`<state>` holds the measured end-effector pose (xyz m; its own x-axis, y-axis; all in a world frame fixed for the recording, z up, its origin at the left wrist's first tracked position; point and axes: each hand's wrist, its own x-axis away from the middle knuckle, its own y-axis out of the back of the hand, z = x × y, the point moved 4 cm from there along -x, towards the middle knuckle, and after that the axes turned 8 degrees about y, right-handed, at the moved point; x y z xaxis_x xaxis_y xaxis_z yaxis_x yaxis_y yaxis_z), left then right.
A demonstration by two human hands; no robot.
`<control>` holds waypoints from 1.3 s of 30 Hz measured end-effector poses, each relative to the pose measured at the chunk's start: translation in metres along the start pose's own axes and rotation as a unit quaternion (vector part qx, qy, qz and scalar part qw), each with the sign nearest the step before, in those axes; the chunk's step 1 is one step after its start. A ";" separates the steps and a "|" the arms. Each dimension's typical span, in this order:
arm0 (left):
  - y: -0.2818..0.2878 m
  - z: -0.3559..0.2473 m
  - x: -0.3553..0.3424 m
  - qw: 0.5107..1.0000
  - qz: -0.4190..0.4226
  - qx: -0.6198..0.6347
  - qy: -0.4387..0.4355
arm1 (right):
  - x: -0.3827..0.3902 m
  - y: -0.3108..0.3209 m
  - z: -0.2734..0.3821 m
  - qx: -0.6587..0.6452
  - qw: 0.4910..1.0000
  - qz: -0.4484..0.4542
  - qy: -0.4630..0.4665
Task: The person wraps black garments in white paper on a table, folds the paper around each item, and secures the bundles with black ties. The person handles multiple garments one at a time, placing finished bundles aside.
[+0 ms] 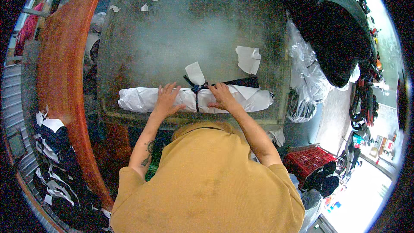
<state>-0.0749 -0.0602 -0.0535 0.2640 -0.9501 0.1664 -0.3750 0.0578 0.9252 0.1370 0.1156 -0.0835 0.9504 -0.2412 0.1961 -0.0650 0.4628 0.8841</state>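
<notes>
A long white paper-wrapped roll (142,99) lies crosswise along the near side of the grey tabletop (172,21), tied round its middle with a dark cord (197,99). My left hand (169,99) rests on it left of the cord, fingers spread. My right hand (222,96) is on it just right of the cord, fingers also apart. A white tag or paper piece (195,72) stands out behind the knot. A dark strip (246,82) lies along the back of the roll. A torn white sheet (248,59) and small scraps (144,7) lie farther back.
A tall orange-brown wooden board (62,60) stands at the left, with dark bundles (51,146) beside it. At right are black material (332,34), clear plastic wrapping (304,64) and a red crate (306,159) near the bottom.
</notes>
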 end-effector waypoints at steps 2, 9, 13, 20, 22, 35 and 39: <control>-0.036 -0.002 -0.012 0.999 -0.014 0.036 -0.026 | 0.000 -0.007 -0.002 -0.024 0.999 -0.022 0.024; -0.033 -0.041 -0.025 0.998 0.063 -0.007 -0.012 | 0.003 -0.016 -0.004 -0.097 0.994 0.026 0.035; -0.050 -0.031 -0.017 0.995 0.100 0.005 -0.017 | 0.005 0.004 -0.036 -0.142 0.985 -0.073 -0.063; -0.044 -0.026 -0.012 0.990 0.140 -0.010 0.006 | -0.018 0.072 -0.144 0.084 0.922 -0.281 -0.251; -0.050 -0.010 -0.005 0.998 0.053 -0.009 -0.037 | -0.019 0.092 -0.149 0.108 0.926 -0.198 -0.302; -0.001 0.104 -0.017 0.986 0.046 0.013 0.163 | 0.310 -0.068 -0.195 0.103 0.862 -0.344 -0.359; 0.002 0.060 -0.033 0.983 0.098 0.058 0.143 | 0.456 -0.144 -0.157 0.183 0.796 -0.184 -0.547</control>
<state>-0.1374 -0.0468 -0.0777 0.4105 -0.7978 0.4416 -0.5376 0.1794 0.8239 0.6272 0.0729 -0.1877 0.1061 -0.9939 -0.0302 -0.1184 -0.0428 0.9920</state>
